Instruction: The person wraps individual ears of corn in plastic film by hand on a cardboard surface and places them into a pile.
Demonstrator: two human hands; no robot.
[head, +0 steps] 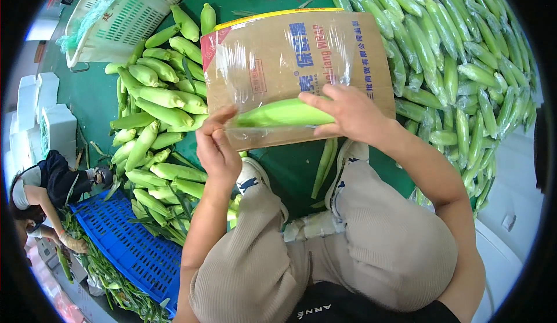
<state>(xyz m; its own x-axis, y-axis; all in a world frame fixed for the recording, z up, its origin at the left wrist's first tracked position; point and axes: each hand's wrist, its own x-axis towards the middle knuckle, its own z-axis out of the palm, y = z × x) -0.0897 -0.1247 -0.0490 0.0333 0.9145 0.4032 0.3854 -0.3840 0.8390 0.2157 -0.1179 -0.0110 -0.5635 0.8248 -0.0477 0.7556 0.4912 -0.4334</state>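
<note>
An ear of corn in its green husk (283,113) lies across the near part of a cardboard box (274,62), on clear plastic wrap. My right hand (348,112) rests on the ear's right end, fingers spread over it. At the ear's left tip my left hand (219,144) has its fingers bent together, seemingly pinching the film's edge; the film there is hard to make out. Unwrapped ears of corn (161,92) are piled left of the box. Film-wrapped ears (452,57) form a large heap to its right.
A white plastic basket (117,23) with green film stands at the upper left. A blue plastic crate (126,240) lies at the lower left, beside stripped husks (104,275) and another person (43,192). Loose husk leaves (324,166) lie between my shoes on the green floor.
</note>
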